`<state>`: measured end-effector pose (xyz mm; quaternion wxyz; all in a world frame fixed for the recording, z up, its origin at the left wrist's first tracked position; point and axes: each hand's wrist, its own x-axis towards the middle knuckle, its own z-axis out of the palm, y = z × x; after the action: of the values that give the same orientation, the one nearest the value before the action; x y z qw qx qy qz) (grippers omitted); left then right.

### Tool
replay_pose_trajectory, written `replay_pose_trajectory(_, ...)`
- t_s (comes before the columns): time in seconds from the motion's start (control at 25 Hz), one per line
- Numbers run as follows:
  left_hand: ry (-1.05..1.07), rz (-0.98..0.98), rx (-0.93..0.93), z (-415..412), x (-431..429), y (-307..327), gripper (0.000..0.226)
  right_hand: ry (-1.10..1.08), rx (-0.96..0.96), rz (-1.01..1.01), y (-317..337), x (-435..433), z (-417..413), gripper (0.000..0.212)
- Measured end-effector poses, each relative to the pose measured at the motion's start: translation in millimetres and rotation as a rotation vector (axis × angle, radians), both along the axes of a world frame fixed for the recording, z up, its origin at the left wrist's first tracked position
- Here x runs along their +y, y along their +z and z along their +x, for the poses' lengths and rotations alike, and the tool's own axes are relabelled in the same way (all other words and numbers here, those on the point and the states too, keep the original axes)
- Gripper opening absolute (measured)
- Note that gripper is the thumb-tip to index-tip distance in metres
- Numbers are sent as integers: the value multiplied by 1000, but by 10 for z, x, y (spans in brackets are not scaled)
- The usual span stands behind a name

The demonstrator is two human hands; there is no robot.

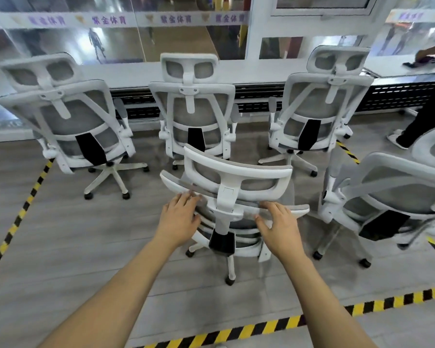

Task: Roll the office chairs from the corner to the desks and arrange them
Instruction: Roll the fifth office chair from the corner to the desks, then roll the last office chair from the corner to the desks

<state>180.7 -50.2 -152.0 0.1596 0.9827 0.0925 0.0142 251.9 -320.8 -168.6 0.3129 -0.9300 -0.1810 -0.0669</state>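
A white-framed office chair (239,177) with grey mesh stands right in front of me, its back towards me. My left hand (180,217) rests on the left side of its backrest top edge, fingers over the rim. My right hand (278,226) lies on the right side of that same edge, fingers spread. Three matching chairs stand in a row along the long white desk (136,71): one on the left (70,114), one in the middle (194,101), one on the right (319,104). They all face the desk.
Another chair of the same kind (392,197) stands close on the right. Yellow-black tape (261,327) marks the floor in front and at the left (23,212). A person in dark trousers (427,116) stands at the far right by the desk. Glass walls lie behind.
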Motion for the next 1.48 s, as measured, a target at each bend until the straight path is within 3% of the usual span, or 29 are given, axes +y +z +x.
replay_pose_trajectory(0.24,150,54,-166,-630,96,362,38,236,-195,83,294,814,-316,31)
replay_pose_trajectory(0.6,678,176,-200,-2739,910,572,35,834,-145,72,341,2621,-1600,38)
replay_pose_trajectory(1.0,1214,205,-211,-6111,1499,704,48,1319,-189,68,586,4202,-4770,44)
replay_pose_trajectory(1.48,1786,200,-209,-10009,1524,487,42,1875,-152,50,445,5453,-8995,50)
